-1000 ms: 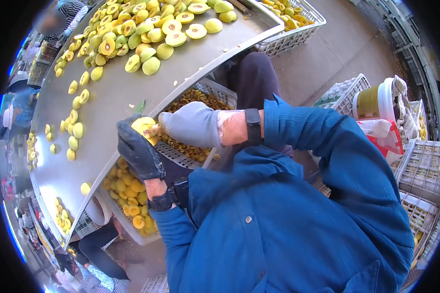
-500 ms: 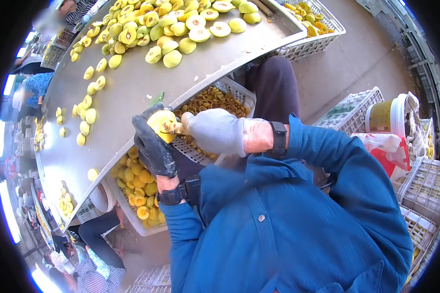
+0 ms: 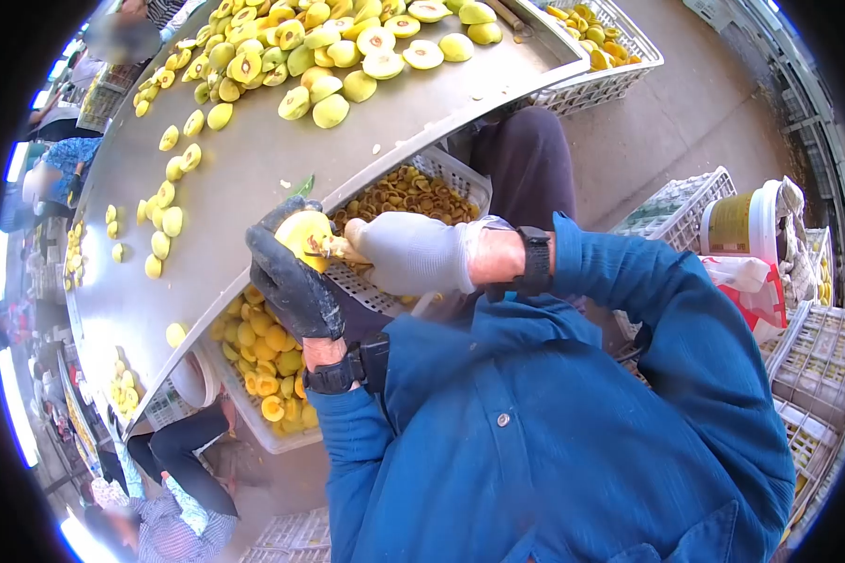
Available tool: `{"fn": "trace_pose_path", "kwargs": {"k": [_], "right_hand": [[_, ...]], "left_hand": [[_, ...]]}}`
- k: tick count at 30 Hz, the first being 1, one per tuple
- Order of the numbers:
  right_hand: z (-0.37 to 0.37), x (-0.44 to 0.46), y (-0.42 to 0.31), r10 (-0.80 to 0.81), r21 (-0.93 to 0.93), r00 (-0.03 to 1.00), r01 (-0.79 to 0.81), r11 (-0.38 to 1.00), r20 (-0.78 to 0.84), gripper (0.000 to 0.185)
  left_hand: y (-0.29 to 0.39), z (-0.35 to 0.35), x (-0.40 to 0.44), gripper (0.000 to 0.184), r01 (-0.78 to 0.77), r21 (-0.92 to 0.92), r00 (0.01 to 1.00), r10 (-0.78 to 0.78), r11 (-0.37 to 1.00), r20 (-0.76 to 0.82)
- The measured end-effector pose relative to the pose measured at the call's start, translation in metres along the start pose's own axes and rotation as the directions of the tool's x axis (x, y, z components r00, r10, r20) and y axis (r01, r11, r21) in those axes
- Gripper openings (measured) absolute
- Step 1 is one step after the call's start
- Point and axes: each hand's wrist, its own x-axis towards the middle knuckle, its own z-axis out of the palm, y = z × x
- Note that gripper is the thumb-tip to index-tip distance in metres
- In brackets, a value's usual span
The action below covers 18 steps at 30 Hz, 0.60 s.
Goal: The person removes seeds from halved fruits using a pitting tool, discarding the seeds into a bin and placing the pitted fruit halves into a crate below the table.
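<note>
My left hand, in a dark, wet glove, is closed around a yellow peach half just over the table's near edge. Its cut side faces my right hand, which wears a pale grey glove. The right fingers pinch a small pitting tool, mostly hidden by them, with its thin dark end at the fruit's middle. Below the hands sits a crate of brownish pit pieces. Left of it, a white crate holds yellow peach halves.
On the metal table lie a heap of peach halves, a loose row of them and a green leaf. Another crate stands beyond the table's corner. Crates and a white bucket are at right; other people sit at left.
Both hands have shifted slightly left with the peach half. The right hand's tool is still at the fruit's cut side.
</note>
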Motion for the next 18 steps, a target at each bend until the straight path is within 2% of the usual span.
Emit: {"fn": "trace_pose_path", "kwargs": {"k": [1, 4, 8, 11, 13, 14, 16, 18], "right_hand": [[-0.001, 0.000, 0.000, 0.009, -0.040, 1.000, -0.010, 0.999, -0.021, 0.021], [-0.003, 0.003, -0.006, 0.030, -0.002, 0.999, -0.030, 1.000, 0.030, 0.020], [0.005, 0.006, -0.003, 0.007, 0.220, 1.000, -0.010, 0.975, 0.016, 0.021], [0.002, 0.004, -0.008, 0.018, 0.393, 0.998, -0.041, 0.919, 0.063, 0.022], [-0.012, -0.003, -0.021, 0.049, 0.411, 0.987, -0.109, 0.905, 0.152, 0.021], [-0.017, -0.006, -0.023, 0.064, 0.415, 0.978, -0.144, 0.898, 0.200, 0.020], [-0.011, -0.007, -0.019, 0.029, 0.293, 0.994, -0.059, 0.954, 0.103, 0.021], [-0.013, -0.011, -0.017, 0.009, 0.120, 1.000, -0.011, 0.993, 0.014, 0.022]], "left_hand": [[0.001, 0.000, 0.001, 0.062, -0.018, 0.013, 1.000, 0.018, 1.000, -0.008], [-0.001, -0.002, 0.002, 0.061, -0.047, 0.022, 0.998, 0.048, 0.999, -0.043], [-0.001, 0.003, 0.003, 0.061, -0.060, -0.059, 0.990, 0.052, 0.996, -0.135], [0.008, 0.010, -0.002, 0.068, -0.105, -0.036, 0.989, 0.100, 0.994, -0.105], [0.011, 0.007, -0.004, 0.072, -0.082, -0.082, 0.995, 0.077, 0.993, -0.061], [0.010, 0.007, -0.005, 0.072, -0.088, -0.118, 0.995, 0.081, 0.989, -0.060], [0.009, 0.010, -0.009, 0.072, -0.099, -0.185, 0.994, 0.088, 0.978, -0.065], [0.008, 0.024, -0.012, 0.073, -0.266, -0.055, 0.962, 0.263, 0.962, -0.069]]}}
